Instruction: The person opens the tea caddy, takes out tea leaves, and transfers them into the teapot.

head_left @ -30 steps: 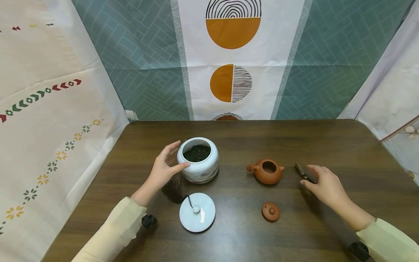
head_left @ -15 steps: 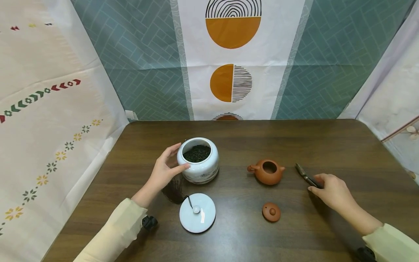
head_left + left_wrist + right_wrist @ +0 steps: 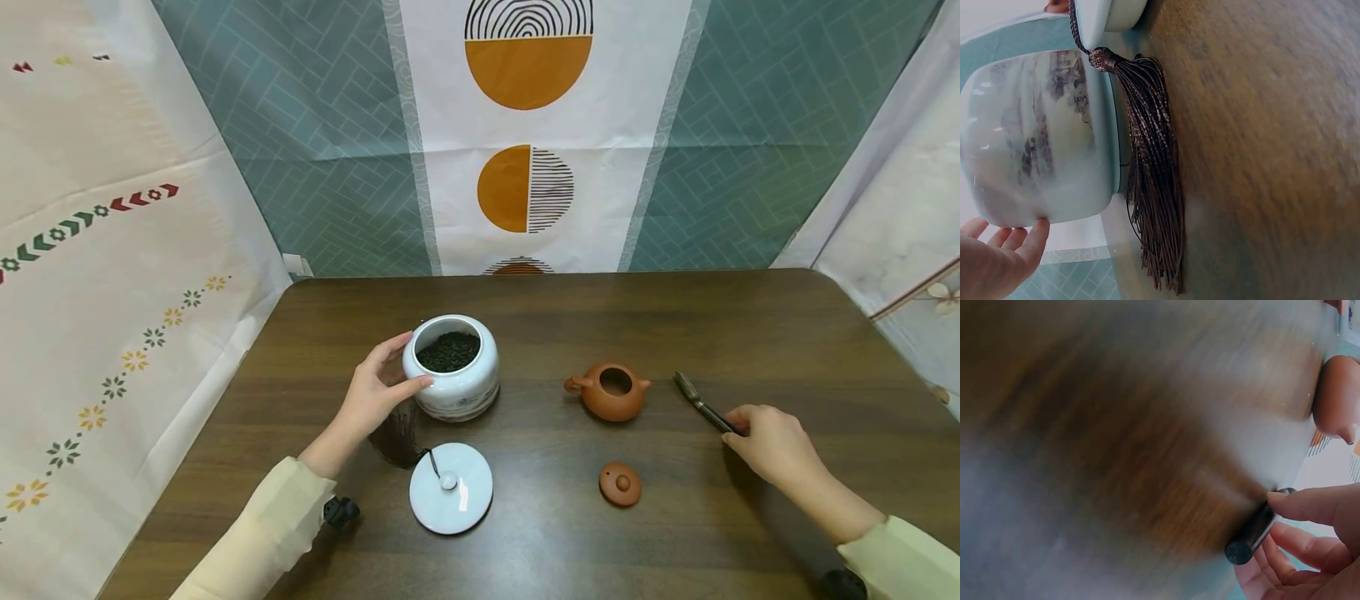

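Note:
In the head view, my left hand [image 3: 375,392] is at the left side of a white porcelain jar [image 3: 457,392], its thumb at the front near the rim and its fingers toward the back. Dark tea leaves [image 3: 448,352] lie inside the jar. The left wrist view shows fingertips [image 3: 1036,234] touching the wall of the jar [image 3: 1041,144]. On the right, my right hand [image 3: 776,446] pinches the rear end of a slender dark tea scoop [image 3: 701,406], whose broader, paler tip points toward the teapot. In the right wrist view, thumb and fingers hold its round black handle [image 3: 1250,537].
A brown clay teapot [image 3: 613,404] stands uncovered between the hands, its small lid [image 3: 620,484] in front of it. The jar's white lid [image 3: 451,500] lies before the jar, with a dark tassel [image 3: 397,433] beside it. All rest on the wooden table [image 3: 540,550].
My right hand has moved back and to the right along the tea scoop, from around its middle to its rear end. The left hand stays at the jar.

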Demonstrator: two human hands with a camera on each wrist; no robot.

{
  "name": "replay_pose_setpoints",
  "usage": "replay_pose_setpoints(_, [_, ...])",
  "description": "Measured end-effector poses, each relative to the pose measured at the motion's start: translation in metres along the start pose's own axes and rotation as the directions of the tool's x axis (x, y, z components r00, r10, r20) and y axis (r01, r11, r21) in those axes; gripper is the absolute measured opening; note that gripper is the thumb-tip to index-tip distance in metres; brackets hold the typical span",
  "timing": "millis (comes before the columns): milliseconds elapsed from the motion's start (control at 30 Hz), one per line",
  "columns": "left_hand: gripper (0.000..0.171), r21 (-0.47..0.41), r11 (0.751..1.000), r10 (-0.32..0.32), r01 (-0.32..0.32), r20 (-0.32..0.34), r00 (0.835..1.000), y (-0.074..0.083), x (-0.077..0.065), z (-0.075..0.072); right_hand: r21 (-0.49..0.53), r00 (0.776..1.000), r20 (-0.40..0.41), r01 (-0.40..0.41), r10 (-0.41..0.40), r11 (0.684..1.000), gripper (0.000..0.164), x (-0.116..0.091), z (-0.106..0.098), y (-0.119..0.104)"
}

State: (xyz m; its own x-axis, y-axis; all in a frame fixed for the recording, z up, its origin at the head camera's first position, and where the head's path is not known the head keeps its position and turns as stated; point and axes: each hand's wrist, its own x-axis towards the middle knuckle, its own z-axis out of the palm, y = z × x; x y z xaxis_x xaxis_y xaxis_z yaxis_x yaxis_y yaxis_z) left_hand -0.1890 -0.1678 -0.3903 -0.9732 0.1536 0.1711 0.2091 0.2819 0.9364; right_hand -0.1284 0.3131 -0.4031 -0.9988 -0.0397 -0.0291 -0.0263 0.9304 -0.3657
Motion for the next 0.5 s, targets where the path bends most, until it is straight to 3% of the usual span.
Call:
replay_pose_setpoints(167, [0.068,0.000,1.000,0.000,0.000,-0.004,1.000,-0.0002,0.0002,-0.0005,-0.013,1.000,-0.006,0.008,-0.008,1.000,0.017,-0.0003,-0.0002,0.0017])
replay_pose_setpoints(500, [0.068,-0.020,1.000,0.002,-0.002,0.004,1.000,0.0000,0.0004,-0.0002,-0.030,0.999,0.044,-0.014,0.016,0.999,0.020,0.0032,-0.0052,0.0065])
